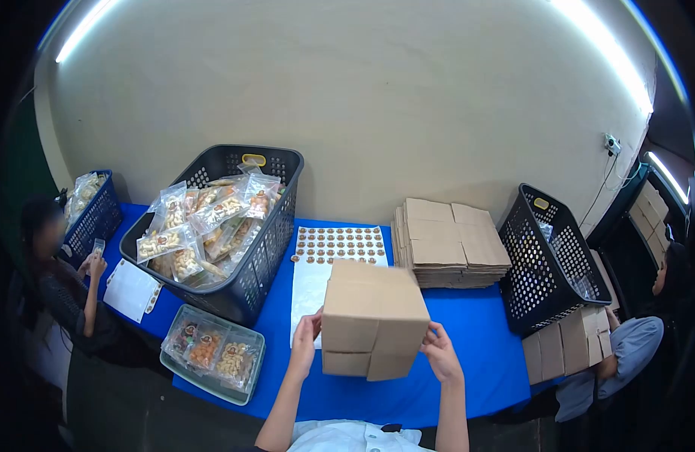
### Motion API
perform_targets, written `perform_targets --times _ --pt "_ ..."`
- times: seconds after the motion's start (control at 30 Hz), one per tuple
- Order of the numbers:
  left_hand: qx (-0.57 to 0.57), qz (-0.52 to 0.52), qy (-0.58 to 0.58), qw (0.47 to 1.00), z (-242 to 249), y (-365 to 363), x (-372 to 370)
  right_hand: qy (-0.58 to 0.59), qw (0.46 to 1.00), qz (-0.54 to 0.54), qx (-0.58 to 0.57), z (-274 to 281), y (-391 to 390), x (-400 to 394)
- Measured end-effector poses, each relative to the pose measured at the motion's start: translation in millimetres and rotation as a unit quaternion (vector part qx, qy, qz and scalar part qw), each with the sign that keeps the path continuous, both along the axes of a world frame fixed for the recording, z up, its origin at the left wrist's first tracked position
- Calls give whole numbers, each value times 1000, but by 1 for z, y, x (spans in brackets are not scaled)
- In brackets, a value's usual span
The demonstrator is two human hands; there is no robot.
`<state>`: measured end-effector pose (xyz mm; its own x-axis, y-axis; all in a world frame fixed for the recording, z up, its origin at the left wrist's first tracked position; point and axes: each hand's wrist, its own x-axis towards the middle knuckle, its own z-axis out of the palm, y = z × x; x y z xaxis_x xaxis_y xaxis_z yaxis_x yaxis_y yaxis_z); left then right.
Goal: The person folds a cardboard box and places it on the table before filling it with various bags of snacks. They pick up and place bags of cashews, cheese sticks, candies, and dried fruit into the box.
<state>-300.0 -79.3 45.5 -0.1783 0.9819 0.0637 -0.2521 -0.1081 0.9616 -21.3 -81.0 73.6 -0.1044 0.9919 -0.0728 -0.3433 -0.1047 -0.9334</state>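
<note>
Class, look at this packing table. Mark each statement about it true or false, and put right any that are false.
1. Both hands hold a cardboard box above the blue table. True: left hand and right hand grip its sides.
2. The sticker sheet lies inside the big basket. False: it lies flat on the table beside it.
3. The flat cardboard stack sits behind the box. True.
4. The big basket is full of folded boxes. False: it holds clear snack bags.
5. The tray by the basket holds snack packs. True.
</note>
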Motion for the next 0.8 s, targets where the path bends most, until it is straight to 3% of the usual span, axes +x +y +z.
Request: perform_targets --times 0.07,0.23,0.3,0.4,0.47,0.5,0.57,0.63,0.7,0.8 --pt "20 17 3 1000 9 0 -7 19 1000 -6 -21 -7 1 12" --pt "-133 -10 -4 991 -35 -16 -14 -155 985 -20 -75 -54 -11 6" --pt "-192 -8 224 955 -82 -27 -22 -166 980 1 -108 -64 -20 -2" --pt "-218 -22 269 938 -86 -47 -27 -262 953 23 -151 -72 -20 -6" --pt "-256 -92 206 940 -96 -51 -36 -312 942 14 -124 -81 -18 -7" --pt "-271 -126 173 939 -92 -51 -38 -332 939 2 -87 -86 -13 -7" --pt "-252 -97 212 939 -80 -50 -34 -335 941 -30 -40 -90 -8 -7" --pt "-237 -82 216 944 -50 -45 -25 -301 951 -72 -22 -59 -2 -22" --pt "-225 -82 183 954 -25 -41 -15 -328 943 -44 -23 -42 1 -29" --pt "-226 -101 209 946 -38 -33 -11 -401 916 -15 11 -42 3 -37"
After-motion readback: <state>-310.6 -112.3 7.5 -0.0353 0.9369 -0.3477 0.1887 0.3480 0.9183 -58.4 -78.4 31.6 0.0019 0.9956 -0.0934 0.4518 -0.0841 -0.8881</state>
